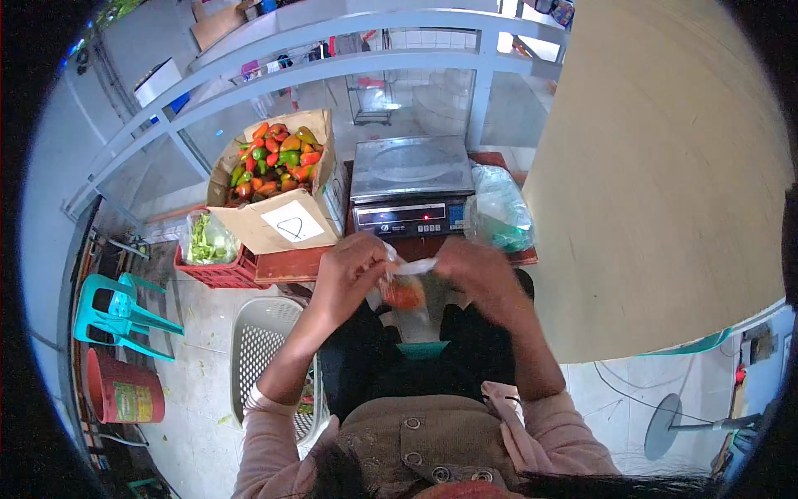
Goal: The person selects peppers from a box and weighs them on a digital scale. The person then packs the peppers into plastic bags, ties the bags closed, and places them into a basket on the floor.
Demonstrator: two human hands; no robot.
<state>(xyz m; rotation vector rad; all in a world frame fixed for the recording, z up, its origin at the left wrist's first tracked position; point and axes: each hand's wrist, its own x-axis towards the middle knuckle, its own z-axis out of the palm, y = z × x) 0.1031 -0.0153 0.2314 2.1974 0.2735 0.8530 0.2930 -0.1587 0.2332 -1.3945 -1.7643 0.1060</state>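
A clear plastic bag point(405, 314) with orange-red peppers point(402, 293) in it hangs between my hands, above my lap. My left hand point(353, 270) is closed on the bag's upper left side. My right hand point(475, 270), blurred by motion, pinches the other end of the bag's twisted top. Just beyond my hands stands a digital scale point(409, 170) with a bare metal plate. A cardboard box point(241, 229) full of red, orange and green peppers point(278, 158) is to the scale's left. Folded plastic bags point(500, 208) lie at its right.
A red crate point(220, 273) with bagged green vegetables point(208, 243) sits left of the table. On the floor are a grey basket point(253, 349), a teal stool point(120, 312) and a red bucket point(125, 387). A wooden panel point(657, 183) rises at right; a railing point(332, 66) runs behind.
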